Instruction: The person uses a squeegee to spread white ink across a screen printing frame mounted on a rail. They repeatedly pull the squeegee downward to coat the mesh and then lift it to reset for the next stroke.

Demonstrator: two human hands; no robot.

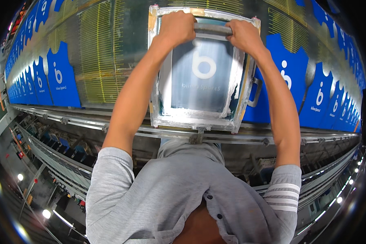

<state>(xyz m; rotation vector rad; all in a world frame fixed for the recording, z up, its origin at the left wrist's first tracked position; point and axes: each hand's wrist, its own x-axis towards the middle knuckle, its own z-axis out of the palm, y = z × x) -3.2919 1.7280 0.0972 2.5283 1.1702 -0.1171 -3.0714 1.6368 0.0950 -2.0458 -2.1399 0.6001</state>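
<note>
A screen-printing frame lies flat on the long table in front of me, smeared with white along its inner edges. Its mesh bears a pale round design with faint lettering below. Across the far end of the frame rests a squeegee with a grey bar-like handle. My left hand is closed around its left end, and my right hand grips the right end. Both arms are stretched forward. Whatever lies beneath the frame is mostly hidden. A metal handle sticks out from the frame's right side.
Blue vest-shaped fabric pieces with white prints line the table on the left. More printed blue pieces lie to the right, one partly under my arm. Yellow-lined table surface shows left of the frame. A metal rail runs along the near edge.
</note>
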